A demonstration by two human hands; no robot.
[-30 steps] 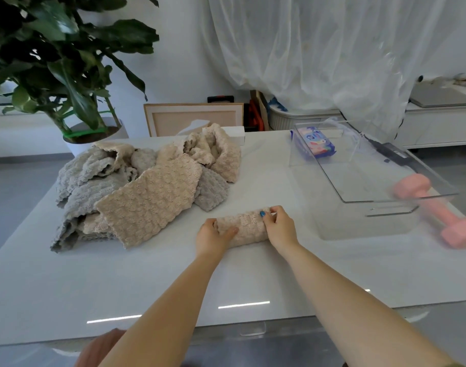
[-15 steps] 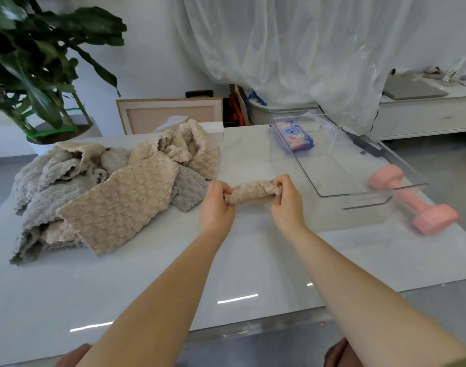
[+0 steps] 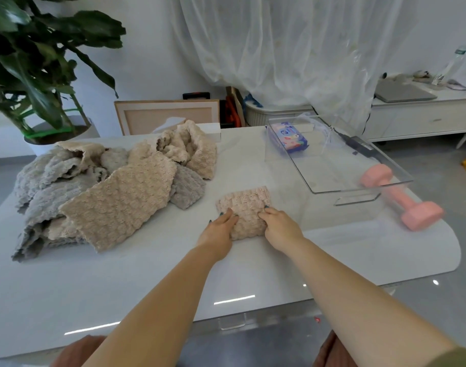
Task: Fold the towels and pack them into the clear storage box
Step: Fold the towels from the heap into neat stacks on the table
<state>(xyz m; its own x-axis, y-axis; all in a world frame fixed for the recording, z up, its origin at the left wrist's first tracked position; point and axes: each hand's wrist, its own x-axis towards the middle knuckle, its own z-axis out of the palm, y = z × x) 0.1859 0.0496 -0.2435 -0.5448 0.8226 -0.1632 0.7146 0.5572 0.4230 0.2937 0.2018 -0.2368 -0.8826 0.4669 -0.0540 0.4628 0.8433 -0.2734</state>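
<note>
The small pink-beige towel now lies flat on the bench as a squarish fold. Half a second ago it was a tight roll held up by its two ends, and a second ago that roll lay on the bench under both hands. The left hand rests on the fold's left edge with its fingers laid out fairly straight, pressing and not grasping. The right hand has its fingers bent over the right edge, and whether they pinch the cloth or only press it cannot be told. The fold sits just beside the near left corner of the clear storage box, outside it. The box holds only a blue packet, so no towel is packed yet. This one looks nearly ready to go in, while the loose pile of towels to the left remains unfolded.
</note>
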